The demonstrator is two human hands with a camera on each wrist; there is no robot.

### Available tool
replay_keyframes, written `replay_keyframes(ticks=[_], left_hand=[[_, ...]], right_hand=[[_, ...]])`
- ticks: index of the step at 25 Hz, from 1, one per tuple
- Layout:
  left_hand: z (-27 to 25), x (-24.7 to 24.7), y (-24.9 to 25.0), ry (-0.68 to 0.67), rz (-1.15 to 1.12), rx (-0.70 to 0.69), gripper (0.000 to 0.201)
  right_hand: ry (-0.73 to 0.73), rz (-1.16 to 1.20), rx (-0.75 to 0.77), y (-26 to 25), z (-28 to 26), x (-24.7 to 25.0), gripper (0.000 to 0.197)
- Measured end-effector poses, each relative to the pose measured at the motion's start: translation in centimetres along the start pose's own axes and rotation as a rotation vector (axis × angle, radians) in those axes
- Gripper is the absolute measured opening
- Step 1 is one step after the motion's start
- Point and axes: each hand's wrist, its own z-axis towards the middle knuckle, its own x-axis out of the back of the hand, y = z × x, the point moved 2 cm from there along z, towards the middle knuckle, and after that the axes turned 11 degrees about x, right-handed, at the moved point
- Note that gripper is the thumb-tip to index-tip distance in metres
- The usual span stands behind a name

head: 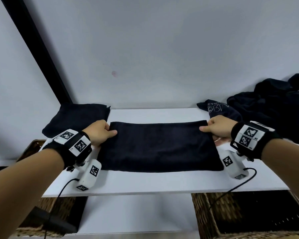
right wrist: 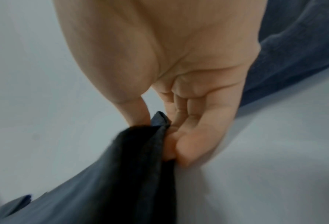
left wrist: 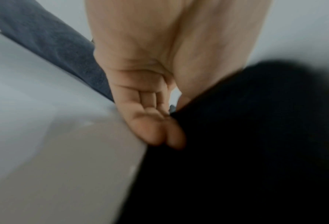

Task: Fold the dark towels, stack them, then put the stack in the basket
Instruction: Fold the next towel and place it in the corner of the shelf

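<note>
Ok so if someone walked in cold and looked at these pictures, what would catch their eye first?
First, the dark towel spread flat mid-table, with the left hand and right hand each pinching a far corner. Then the folded towel at the table's far left, and the dark heap of unfolded cloth at the far right. Wicker baskets sit below the table's front edge.

Pale wall [head: 162, 49] — black post [head: 36, 52] — behind white tabletop [head: 154, 182].
</note>
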Motion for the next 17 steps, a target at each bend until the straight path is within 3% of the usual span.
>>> replay_keyframes(ticks=[2, 4, 6, 8, 10, 12, 14, 17], left_hand=[[-1.1, 0.5, -0.3, -0.073, -0.229, 0.009, 0.022], [-1.9, 1.1, -0.5, -0.056, -0.303, -0.006, 0.030], [-2.5, 1.1, -0.7, -0.044, -0.189, -0.001, 0.034], [-3.1, 1.3, -0.8, -0.010, 0.002, -0.013, 0.036], [-4.5, 1.8, -0.6, 0.094, 0.232, -0.140, 0.036], [-7.1, 1.8, -0.3, 0.172, 0.346, -0.347, 0.033], [-9.8, 0.8, -1.0, 0.110, 0.402, -0.480, 0.041], [-12.6, -2.1, -3.8, -0.102, 0.637, -0.460, 0.081]], right_hand=[[0.059, 0.013, 0.053, 0.1, -0.3, 0.0, 0.034], [0.116, 0.021, 0.103, 0.0, -0.6, -0.3, 0.029], [0.125, 0.080, 0.088, 0.1, -1.1, -0.5, 0.015], [0.135, 0.089, 0.069, -0.2, -1.9, -0.3, 0.025], [0.097, 0.002, 0.045, -0.2, -3.7, 0.1, 0.039], [-0.022, -0.067, -0.003, 0.0, -6.4, 0.0, 0.040], [-0.124, -0.124, -0.047, 0.5, -9.0, -0.8, 0.039], [-0.067, -0.219, -0.043, 1.5, -10.4, -1.4, 0.038]])
